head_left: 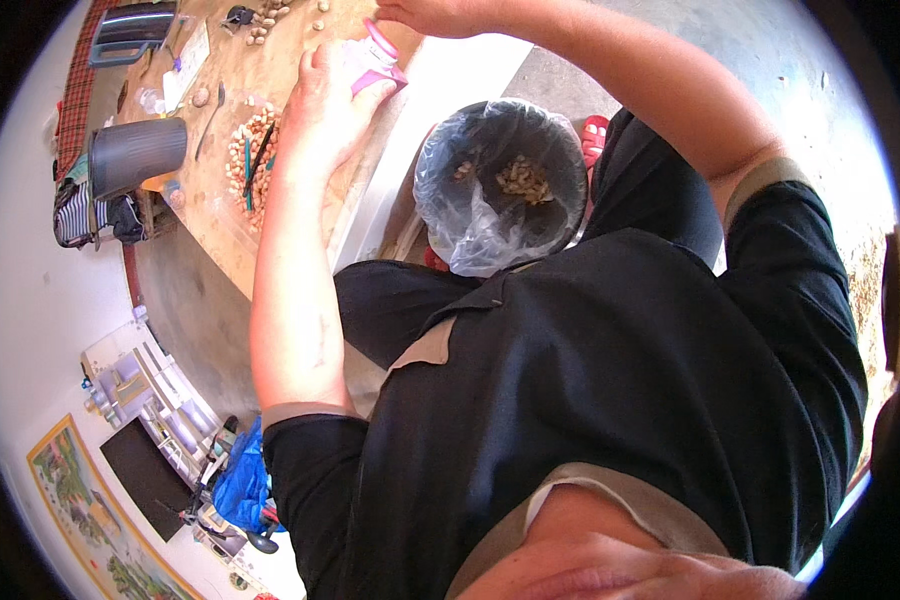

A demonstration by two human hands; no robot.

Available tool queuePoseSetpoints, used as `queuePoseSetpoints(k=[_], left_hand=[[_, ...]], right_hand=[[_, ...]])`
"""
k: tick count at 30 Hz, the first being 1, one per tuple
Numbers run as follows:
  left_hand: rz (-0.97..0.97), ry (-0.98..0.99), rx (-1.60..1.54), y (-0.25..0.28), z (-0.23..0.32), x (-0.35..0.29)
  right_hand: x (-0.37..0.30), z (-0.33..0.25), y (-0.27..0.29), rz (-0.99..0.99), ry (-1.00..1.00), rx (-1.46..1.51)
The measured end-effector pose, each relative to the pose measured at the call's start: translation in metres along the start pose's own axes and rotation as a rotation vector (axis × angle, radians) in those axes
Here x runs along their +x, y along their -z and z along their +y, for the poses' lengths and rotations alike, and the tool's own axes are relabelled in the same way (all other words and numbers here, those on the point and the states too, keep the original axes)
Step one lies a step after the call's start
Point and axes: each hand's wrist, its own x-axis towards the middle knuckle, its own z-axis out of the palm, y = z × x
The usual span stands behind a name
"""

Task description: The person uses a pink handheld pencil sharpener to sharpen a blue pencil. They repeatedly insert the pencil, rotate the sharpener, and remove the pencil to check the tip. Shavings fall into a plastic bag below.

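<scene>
At the table's near edge, my left hand [320, 115] is closed around a small pink-and-white container [366, 62] with a pink rim, its thumb along the lower side. My right hand [440, 14] is close to the container's pink rim, cut off by the upper edge of the picture. Its visible fingers are bent together, and what they may hold is hidden. Beside my left wrist, a clear plastic tray of peanuts [254, 150] has a teal stick and a black stick lying across it.
A dark bin [572, 165] lined with a clear bag stands by my legs, with shells [525, 180] inside. The wooden table [210, 215] also bears a spoon [210, 122], a grey ribbed container [140, 158], loose peanuts [265, 20] and a blue-grey case [133, 35].
</scene>
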Motion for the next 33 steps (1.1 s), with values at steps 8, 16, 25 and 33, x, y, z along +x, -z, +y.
queuePoseSetpoints(k=[8, 16, 25, 33], left_hand=[[-0.041, 0.069, -0.009, -0.002, -0.001, -0.004], [-0.03, 0.041, 0.032, 0.001, 0.003, 0.001], [-0.069, 0.049, -0.018, -0.001, -0.001, -0.001], [-0.04, 0.046, 0.021, -0.001, -0.002, 0.002]], right_hand=[[-0.047, -0.036, 0.028, -0.211, 0.024, 0.145], [-0.001, 0.004, -0.009, -0.137, -0.045, -0.026], [-0.031, -0.036, 0.039, -0.071, 0.064, 0.199], [-0.024, -0.003, -0.007, -0.256, -0.003, -0.091]])
